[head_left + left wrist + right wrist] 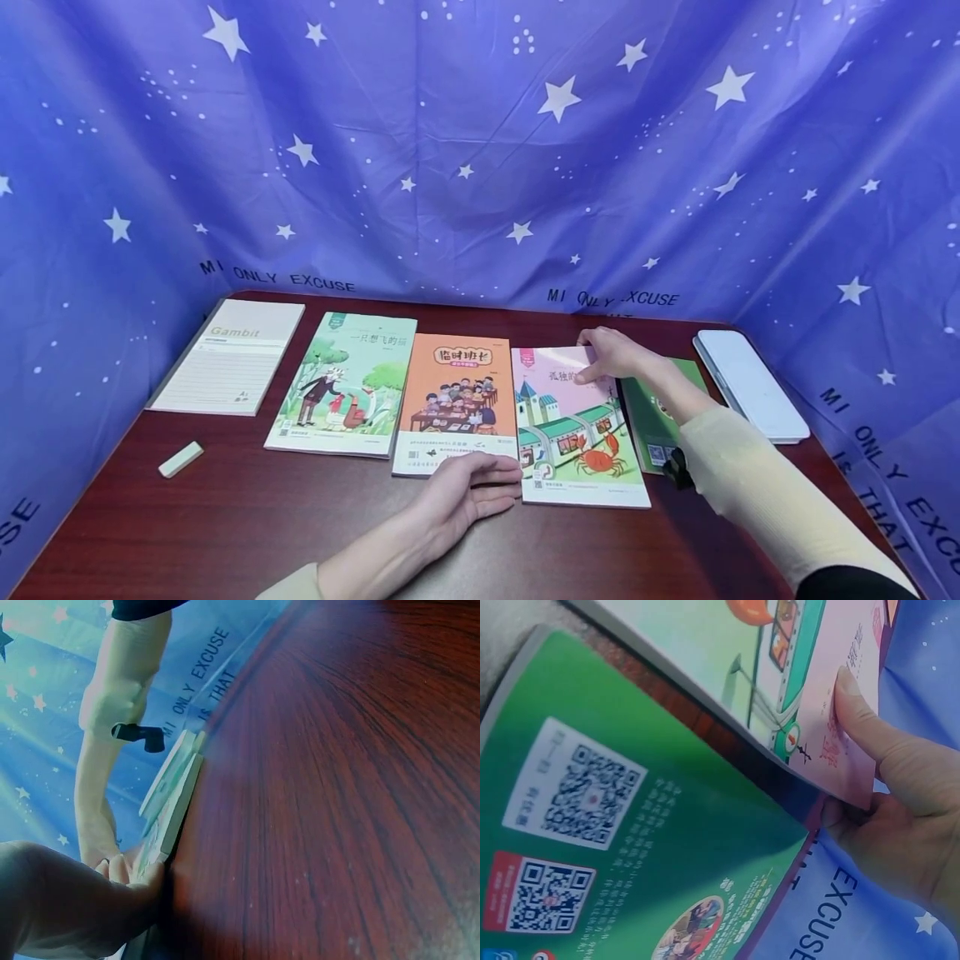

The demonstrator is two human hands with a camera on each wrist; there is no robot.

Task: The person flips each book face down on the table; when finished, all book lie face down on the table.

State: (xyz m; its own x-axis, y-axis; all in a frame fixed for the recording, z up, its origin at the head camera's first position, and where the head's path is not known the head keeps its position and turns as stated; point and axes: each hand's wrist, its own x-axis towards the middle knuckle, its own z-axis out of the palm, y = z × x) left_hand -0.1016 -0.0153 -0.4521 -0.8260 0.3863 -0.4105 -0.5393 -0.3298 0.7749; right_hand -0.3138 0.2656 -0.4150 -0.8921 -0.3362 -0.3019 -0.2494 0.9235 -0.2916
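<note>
A pink picture book [570, 450] with a train and a red crab on its cover lies right of centre. My right hand [618, 354] pinches its top right corner, thumb on the cover and fingers beneath, as the right wrist view shows. My left hand [472, 492], fingers nearly straight, has its fingertips at the book's lower left edge. Just left is an orange book [457, 404], partly covered by the left hand. A green book [630, 772] with QR codes lies to the right, partly hidden by my right arm in the head view.
Farther left lie a light green book [341, 387] and a cream Gambit notebook [228, 358]. A small whitish block [181, 459] is in front of them. A white case [750, 383] stands at the right edge. Starry blue curtain [480, 167] surrounds the table [225, 533].
</note>
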